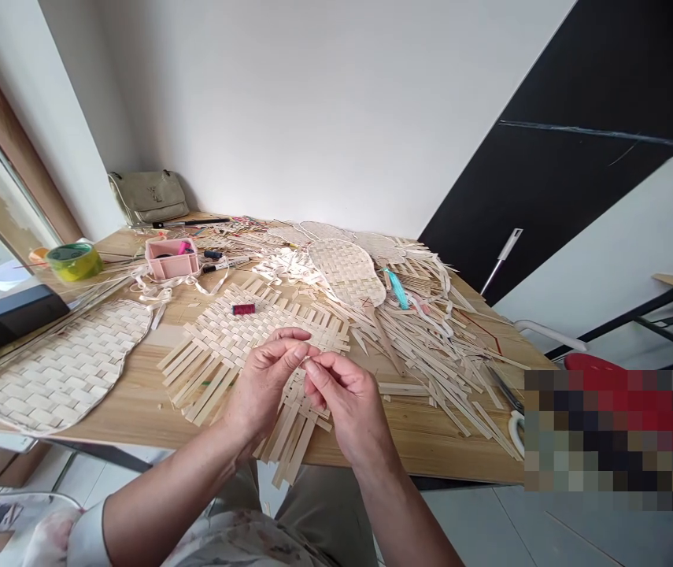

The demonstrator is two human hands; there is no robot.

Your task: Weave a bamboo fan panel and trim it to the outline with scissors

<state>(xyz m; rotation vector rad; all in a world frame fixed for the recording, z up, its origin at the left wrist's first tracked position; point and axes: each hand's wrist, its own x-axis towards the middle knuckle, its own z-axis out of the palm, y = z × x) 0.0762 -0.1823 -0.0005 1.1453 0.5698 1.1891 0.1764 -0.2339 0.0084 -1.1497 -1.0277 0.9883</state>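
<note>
My left hand point(262, 386) and my right hand point(348, 394) meet fingertip to fingertip above a woven mat of pale flat strips point(223, 335). Both are closed in a pinch. Whatever lies between the fingertips is too small to make out. Long loose strip ends stick out around the mat, and some hang over the table's front edge. A spool of dark red thread point(243, 309) lies on the mat, beyond my left hand.
To the left lies a woven panel with a bound edge point(64, 366); behind are a pink basket point(171, 261), a tape roll point(75, 261) and a handbag point(150, 197). A finished woven fan point(348, 272) and loose strips point(424, 350) cover the right. Scissors point(514, 429) lie at the right edge.
</note>
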